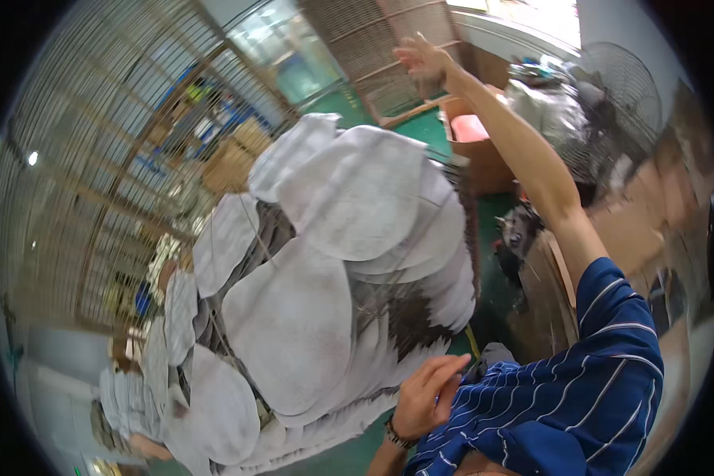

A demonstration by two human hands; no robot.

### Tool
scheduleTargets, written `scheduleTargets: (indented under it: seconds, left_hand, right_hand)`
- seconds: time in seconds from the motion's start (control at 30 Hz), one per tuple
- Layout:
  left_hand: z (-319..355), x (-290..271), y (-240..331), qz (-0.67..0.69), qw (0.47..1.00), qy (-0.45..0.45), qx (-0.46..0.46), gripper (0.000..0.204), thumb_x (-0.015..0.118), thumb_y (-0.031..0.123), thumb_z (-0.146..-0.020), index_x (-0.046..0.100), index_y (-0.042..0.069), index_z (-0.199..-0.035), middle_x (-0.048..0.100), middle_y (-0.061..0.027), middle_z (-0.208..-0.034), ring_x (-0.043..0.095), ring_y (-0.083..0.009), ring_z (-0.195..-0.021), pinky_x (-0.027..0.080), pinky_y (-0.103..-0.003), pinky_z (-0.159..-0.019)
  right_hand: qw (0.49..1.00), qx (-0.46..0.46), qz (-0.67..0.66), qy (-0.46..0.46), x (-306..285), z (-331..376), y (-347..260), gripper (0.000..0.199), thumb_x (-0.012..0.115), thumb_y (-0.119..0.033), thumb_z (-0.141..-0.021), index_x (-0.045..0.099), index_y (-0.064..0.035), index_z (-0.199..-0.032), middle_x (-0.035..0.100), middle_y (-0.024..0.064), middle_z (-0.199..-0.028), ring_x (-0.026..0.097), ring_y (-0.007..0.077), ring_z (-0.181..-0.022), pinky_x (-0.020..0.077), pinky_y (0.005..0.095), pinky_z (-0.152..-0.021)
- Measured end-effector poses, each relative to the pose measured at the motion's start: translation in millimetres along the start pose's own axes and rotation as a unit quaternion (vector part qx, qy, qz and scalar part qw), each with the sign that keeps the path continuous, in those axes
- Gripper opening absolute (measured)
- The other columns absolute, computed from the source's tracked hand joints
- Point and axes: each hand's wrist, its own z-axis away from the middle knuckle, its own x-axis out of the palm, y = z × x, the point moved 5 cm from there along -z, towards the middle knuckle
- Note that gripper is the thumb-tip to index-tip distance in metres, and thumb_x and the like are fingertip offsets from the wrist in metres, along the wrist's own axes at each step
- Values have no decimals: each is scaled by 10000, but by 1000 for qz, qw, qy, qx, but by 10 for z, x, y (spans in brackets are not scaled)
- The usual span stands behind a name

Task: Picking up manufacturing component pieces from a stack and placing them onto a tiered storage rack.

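Light grey-white flat pieces with rounded ends, fabric-like, lie in overlapping stacks in front of me. A broad rounded piece [361, 194] lies on top at the far side, and another large piece [293, 329] on the near side. My left hand [428, 397], a watch on its wrist, hovers beside the stack's near right edge; its fingers are loosely bent, the thumb apart, and nothing shows in it. Stretched far forward past the stack, my right hand [424, 59] is open, fingers spread and slightly blurred, holding nothing I can see.
Right of the stack stands an open cardboard box [484, 155] with something pink inside. Beyond it are silvery plastic bags [551, 103] and a fan guard [623, 79]. Wire mesh partitions [79, 151] rise on the left. Thin rods or cords [226, 329] cross the stacks.
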Motion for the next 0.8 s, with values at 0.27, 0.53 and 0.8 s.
scheduleTargets:
  seconds: [0.27, 0.53, 0.8]
  left_hand:
    - [17, 1712, -471, 90, 965, -244, -26, 316, 620, -52, -873, 657, 38, -1173, 688, -136, -1001, 698, -239, -883, 554, -327, -749]
    - [305, 3654, -760, 104, 860, -497, -46, 245, 620, -9, -924, 662, 18, -1164, 690, -75, -972, 662, -146, -829, 537, -278, -733]
    - [660, 5439, -19, 82, 738, -659, 115, 255, 586, 25, -892, 663, 34, -1136, 685, -158, -953, 677, -317, -857, 530, -381, -762]
  right_hand:
    - [942, 75, 2, 327, -1403, 4277, 72, 395, 487, -372, -1019, 646, -20, -1102, 696, 63, -960, 642, 144, -834, 512, 285, -752]
    - [610, 317, 416, 595, -1242, 8635, 448, 259, 671, -293, -868, 710, -45, -932, 696, 158, -873, 657, 347, -870, 515, 454, -764]
    - [264, 425, 578, 644, -1400, 10924, -424, 404, 822, -257, -710, 656, -53, -1016, 634, 137, -980, 591, 335, -964, 485, 445, -818]
